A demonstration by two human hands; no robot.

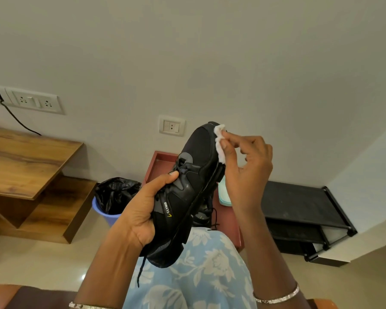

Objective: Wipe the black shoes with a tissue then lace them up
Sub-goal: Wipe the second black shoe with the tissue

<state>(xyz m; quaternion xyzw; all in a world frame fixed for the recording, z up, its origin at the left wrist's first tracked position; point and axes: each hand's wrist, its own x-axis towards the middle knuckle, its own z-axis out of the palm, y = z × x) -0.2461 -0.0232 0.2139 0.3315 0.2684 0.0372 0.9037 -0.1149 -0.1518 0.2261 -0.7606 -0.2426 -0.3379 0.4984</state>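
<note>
Centre of frame: black shoe [187, 192] held raised, toe toward upper frame, sole edge facing right. Gripped at the heel half by left hand [143, 210], thumb laid across the lace area, remaining fingers hidden behind the upper. Right of the toe: right hand [245, 166] pinching white tissue [220, 143] between thumb and fingertips, tissue pressed against the sole edge at the toe. Loose lace [141, 272] hanging from the heel end over a floral-print lap. Behind the held shoe, mostly hidden: second black shoe [204, 214] at a red box [163, 161]. Left of the box: purple bin [105, 210] lined with a black bag. Lower right: black rack [299, 204] against the wall.
</note>
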